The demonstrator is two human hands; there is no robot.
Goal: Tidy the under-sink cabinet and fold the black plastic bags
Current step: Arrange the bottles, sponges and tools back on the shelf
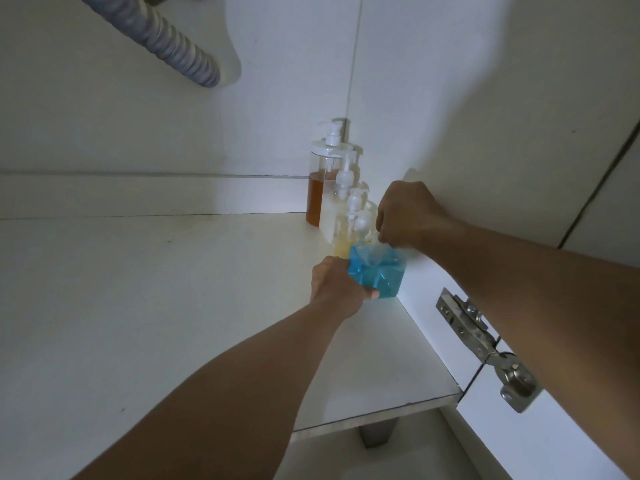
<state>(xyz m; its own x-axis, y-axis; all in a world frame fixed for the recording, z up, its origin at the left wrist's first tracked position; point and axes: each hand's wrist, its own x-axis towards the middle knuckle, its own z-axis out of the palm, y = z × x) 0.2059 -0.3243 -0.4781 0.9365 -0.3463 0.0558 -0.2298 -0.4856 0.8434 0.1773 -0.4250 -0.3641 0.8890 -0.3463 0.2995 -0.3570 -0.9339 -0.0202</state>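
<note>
Nearest the hinge [485, 344], on the cabinet floor [156, 306], the left hand [334, 287] wraps its grip round the blue bottle [375, 273], thumb curled under the base. Just above it, the right hand [405, 216] curls its grip at the bottle's pump [363, 225], fingertips pinching at the top. Behind the blue bottle, a row of pump bottles runs into the corner: yellow bottle [343, 245], white bottle [329, 216], then amber bottle [317, 195] at the back. Beyond, top left, hangs the hose [166, 36].
</note>
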